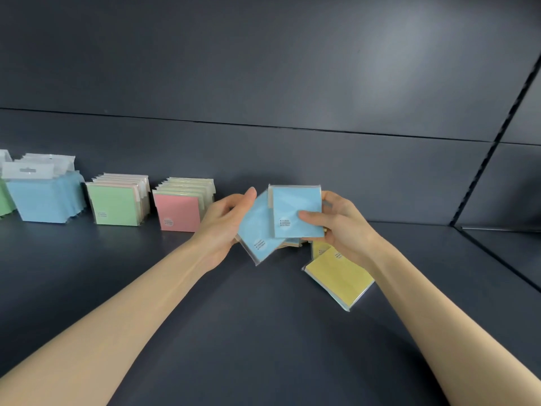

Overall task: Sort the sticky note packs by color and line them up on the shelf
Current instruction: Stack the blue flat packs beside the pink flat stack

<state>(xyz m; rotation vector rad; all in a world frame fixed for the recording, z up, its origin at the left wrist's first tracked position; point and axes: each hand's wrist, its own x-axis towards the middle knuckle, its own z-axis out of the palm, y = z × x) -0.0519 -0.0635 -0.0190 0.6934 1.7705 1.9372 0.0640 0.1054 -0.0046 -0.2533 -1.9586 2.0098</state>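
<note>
My left hand point(224, 222) grips a tilted blue sticky note pack point(256, 230) by its left side, thumb on top. My right hand point(339, 224) holds a second blue pack point(295, 209) upright, thumb pressed on its front, overlapping the first one. Under and beside my right hand lie yellow packs point(339, 273) flat on the dark shelf point(234, 332), with a few more packs partly hidden beneath the blue ones. Along the back left stand rows of packs: pink point(178, 212), green point(115, 205) and blue point(44, 202).
A further green row point(4, 203) is cut off at the left edge. The shelf's back wall point(292, 68) rises behind everything. A slotted upright point(480, 171) divides off the neighbouring bay at the right.
</note>
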